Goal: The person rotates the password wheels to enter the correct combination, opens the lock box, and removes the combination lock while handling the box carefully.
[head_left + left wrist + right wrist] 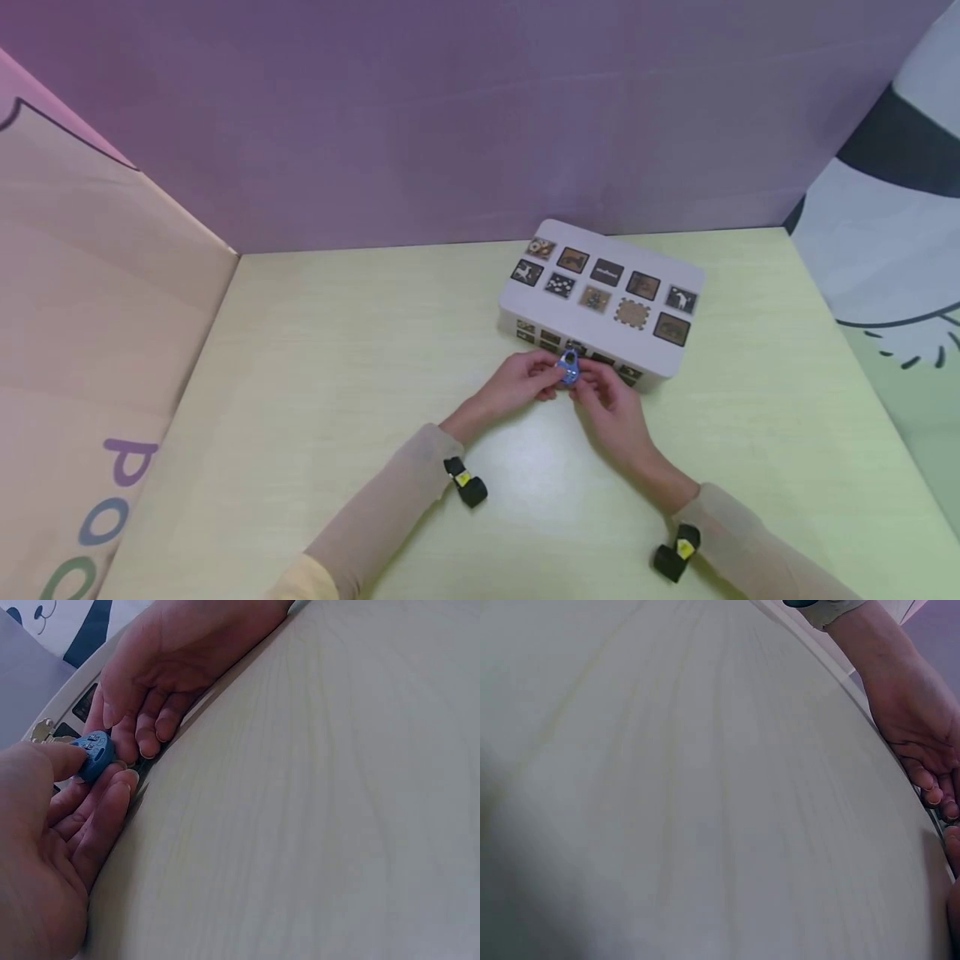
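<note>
Padlock (pixel 567 372), blue, is sitting right of centre in the head view, its shackle pointing toward the top of the frame and its long axis running nearly up and down. The left hand (pixel 521 379) is pinching it, thumb pressing on the face and fingers curling underneath; that arm is reaching in from the lower left. The right hand (pixel 617 412) is slanting up from the lower right, its fingertips lying close by the padlock's right edge; whether they are gripping it cannot be told. Just beyond, a pale metal latch (pixel 43 730) is showing at the left of the left-wrist view; whether the shackle is passing through it is unclear. Behind the hands, a white box (pixel 600 287) with dark picture squares is resting aslant on the pale wooden tabletop (pixel 337 358), before a purple wall (pixel 450 125).
</note>
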A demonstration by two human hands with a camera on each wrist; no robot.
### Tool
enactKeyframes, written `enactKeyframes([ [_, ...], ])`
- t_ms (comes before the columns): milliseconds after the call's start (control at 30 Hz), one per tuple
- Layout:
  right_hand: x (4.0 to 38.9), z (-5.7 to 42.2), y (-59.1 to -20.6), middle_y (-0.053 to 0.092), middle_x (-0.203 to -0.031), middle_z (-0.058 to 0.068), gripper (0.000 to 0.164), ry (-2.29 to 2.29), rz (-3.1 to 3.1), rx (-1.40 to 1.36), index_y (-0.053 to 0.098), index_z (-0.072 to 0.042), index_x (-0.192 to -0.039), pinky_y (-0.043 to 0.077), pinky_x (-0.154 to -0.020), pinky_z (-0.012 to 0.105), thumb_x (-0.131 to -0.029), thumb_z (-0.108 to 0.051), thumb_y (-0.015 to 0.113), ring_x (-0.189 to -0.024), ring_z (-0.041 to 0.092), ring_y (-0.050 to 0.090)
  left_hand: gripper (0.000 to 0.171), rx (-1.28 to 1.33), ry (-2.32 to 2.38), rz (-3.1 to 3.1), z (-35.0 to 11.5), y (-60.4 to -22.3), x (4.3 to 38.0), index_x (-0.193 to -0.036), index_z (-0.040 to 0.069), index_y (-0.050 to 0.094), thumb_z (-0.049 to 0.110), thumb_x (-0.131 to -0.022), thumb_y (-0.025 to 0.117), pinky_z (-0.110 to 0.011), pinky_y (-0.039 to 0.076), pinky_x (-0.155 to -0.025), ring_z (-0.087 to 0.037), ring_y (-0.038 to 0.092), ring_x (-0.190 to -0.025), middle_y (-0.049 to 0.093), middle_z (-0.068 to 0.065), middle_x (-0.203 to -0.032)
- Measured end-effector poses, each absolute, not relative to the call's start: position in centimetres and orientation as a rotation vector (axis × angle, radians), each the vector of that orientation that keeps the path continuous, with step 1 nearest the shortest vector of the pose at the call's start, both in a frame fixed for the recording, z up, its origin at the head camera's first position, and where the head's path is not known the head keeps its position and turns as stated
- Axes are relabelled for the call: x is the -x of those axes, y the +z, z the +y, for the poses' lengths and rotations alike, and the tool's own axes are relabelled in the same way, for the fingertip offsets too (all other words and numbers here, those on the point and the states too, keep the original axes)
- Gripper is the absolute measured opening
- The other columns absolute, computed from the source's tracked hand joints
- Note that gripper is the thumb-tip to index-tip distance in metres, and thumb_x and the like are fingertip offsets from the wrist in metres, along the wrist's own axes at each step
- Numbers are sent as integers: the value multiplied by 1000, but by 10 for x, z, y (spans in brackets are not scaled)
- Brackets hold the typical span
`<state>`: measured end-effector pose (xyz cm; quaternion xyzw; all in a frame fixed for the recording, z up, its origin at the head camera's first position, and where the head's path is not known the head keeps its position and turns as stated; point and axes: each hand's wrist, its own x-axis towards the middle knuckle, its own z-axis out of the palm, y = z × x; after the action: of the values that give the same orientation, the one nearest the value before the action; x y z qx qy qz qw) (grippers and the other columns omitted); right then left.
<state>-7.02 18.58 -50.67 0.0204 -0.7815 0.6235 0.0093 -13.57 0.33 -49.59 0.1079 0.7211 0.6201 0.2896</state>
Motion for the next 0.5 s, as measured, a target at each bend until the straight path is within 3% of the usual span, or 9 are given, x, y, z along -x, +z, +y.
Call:
enactKeyframes([
  [500, 70, 185, -505, 70, -113, 19, 31, 1919, -2455, -55, 58, 3, -134, 59, -88, 19, -104, -5, 58, -96, 16, 68, 25, -310, 1650, 1919, 3, -495, 136, -123, 2, 66, 18, -106, 60, -29, 63, -81, -16, 68, -83, 72, -7, -101],
])
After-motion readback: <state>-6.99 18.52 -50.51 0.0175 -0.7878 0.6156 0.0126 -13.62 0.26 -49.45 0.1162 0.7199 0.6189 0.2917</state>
